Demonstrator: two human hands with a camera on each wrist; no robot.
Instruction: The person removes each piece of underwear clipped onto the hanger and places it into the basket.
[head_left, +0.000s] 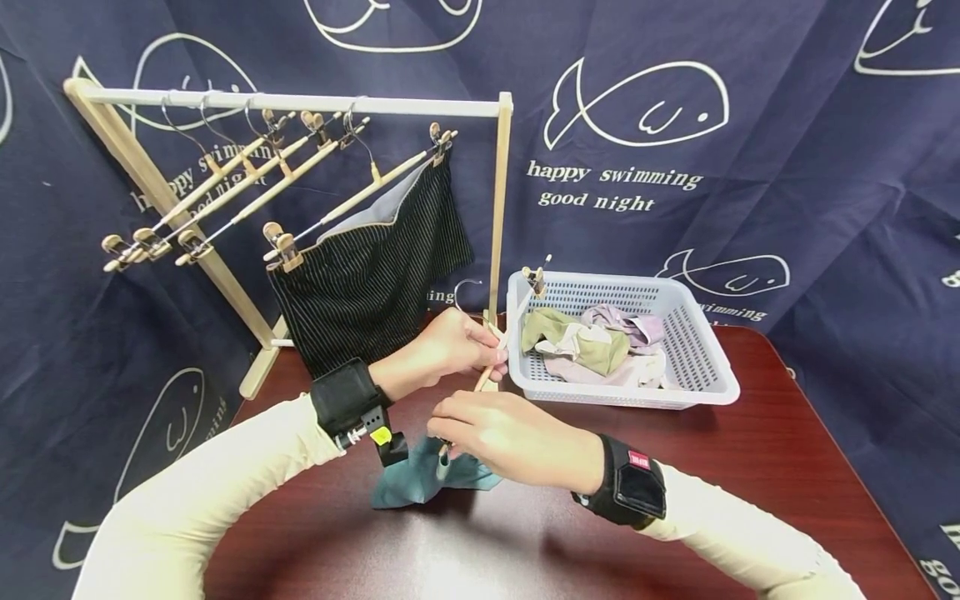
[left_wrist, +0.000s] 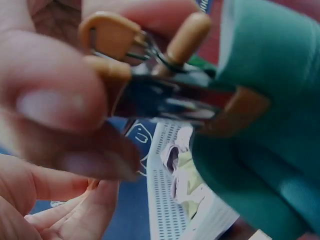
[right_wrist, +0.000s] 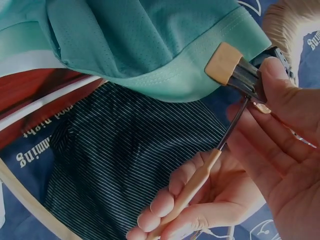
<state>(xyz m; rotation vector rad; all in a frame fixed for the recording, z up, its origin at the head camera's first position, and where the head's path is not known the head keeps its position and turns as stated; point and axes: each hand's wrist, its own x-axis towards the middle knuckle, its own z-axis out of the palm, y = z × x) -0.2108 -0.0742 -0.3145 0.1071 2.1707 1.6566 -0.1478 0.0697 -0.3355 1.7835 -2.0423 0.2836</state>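
My left hand [head_left: 450,346] grips the wooden middle of a clip hanger [head_left: 486,377] near its hook. At the hanger's near end, my right hand [head_left: 517,437] pinches a wood-and-metal clip [right_wrist: 245,75] between thumb and fingers. That clip lies over the waistband edge of a teal garment [right_wrist: 165,80]; in the left wrist view the clip's tan pad [left_wrist: 235,112] meets the cloth. The garment [head_left: 420,479] hangs below my right hand, close to the tabletop. The hanger's far clip [head_left: 535,279] stands before the basket, with no cloth on it.
A wooden rack [head_left: 300,102] at the left carries several clip hangers, one holding a black striped garment [head_left: 367,275]. A pale perforated basket [head_left: 697,342] at the back right contains green [head_left: 600,354], lilac and pink cloth. All stand on a red-brown table [head_left: 757,467].
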